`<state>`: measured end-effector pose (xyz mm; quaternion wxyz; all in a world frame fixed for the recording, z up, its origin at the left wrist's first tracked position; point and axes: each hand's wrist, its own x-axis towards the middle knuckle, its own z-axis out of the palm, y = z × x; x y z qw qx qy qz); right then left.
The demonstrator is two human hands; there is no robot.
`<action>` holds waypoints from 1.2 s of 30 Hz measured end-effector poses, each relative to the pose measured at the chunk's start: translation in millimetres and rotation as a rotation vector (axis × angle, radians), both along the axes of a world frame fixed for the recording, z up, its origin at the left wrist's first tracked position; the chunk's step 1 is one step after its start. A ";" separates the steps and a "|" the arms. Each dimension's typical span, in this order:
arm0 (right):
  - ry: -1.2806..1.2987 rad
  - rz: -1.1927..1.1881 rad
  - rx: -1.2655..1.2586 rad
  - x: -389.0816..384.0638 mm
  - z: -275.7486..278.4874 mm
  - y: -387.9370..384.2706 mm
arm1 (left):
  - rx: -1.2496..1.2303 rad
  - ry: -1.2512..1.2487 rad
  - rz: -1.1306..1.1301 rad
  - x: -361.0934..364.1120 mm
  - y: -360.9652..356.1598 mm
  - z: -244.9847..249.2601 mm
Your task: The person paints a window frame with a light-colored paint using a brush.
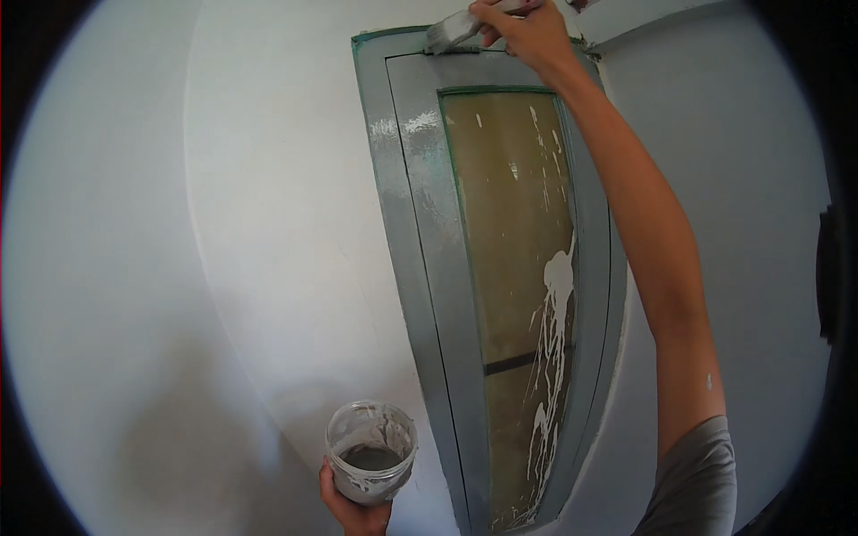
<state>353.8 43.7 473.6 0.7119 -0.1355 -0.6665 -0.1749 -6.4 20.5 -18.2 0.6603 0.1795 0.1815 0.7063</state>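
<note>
At the top, my right hand (525,36) is closed round the handle of a paintbrush (454,32). The brush's bristles touch the upper part of the grey window frame (420,161), near its top edge. Low in the view, my left hand (353,507) holds a clear plastic jar (371,451) from below, open side up. Grey paint (372,457) lies in the jar, and more is smeared on its inner wall. Green shows along the edges of the frame. White paint splashes and drips (558,272) mark the glass pane (509,223).
A pale wall (277,179) stands left of the window frame, with shadows on its lower part. Another wall (733,179) is at the right, behind my raised right arm. A dark object (827,272) shows at the right edge.
</note>
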 end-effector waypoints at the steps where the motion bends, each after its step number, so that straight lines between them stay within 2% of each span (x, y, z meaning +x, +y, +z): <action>1: 0.013 0.022 -0.012 0.1 0.2 3.6 | -0.002 -0.013 0.010 0.5 2.1 -2.3; 3: 0.042 0.060 -0.035 -0.2 -2.8 6.7 | -0.001 -0.036 0.008 0.0 5.1 -3.1; 6: 0.116 -0.183 -0.007 16.7 -17.4 -7.0 | -0.008 -0.036 -0.023 -2.8 6.0 -5.8; 12: 0.195 -0.315 0.090 36.3 -19.6 -16.3 | -0.018 -0.024 -0.004 -3.2 6.5 -8.9; 18: -0.011 -0.049 0.133 3.2 6.9 -7.3 | -0.040 0.007 -0.029 -2.4 11.1 -12.0; 21: 0.111 0.037 0.054 -19.8 6.7 -3.4 | -0.003 -0.015 -0.052 -3.9 17.9 -20.6; 22: 0.176 -0.071 -0.037 -23.4 7.7 -9.1 | 0.004 -0.022 -0.053 -5.0 22.3 -24.2; 25: 0.266 -0.129 -0.142 -18.6 6.8 -11.1 | 0.005 -0.019 -0.061 -6.0 19.3 -19.6; 28: 0.491 -0.115 -0.081 4.9 11.3 -5.9 | 0.014 0.012 -0.048 -2.9 12.2 -13.7; 31: 0.479 -0.073 -0.049 36.7 19.5 -5.1 | 0.027 0.030 -0.053 -3.1 12.5 -13.1; 36: 0.521 -0.213 -0.052 60.2 15.5 -34.5 | 0.011 -0.001 -0.075 -3.0 15.0 -10.5</action>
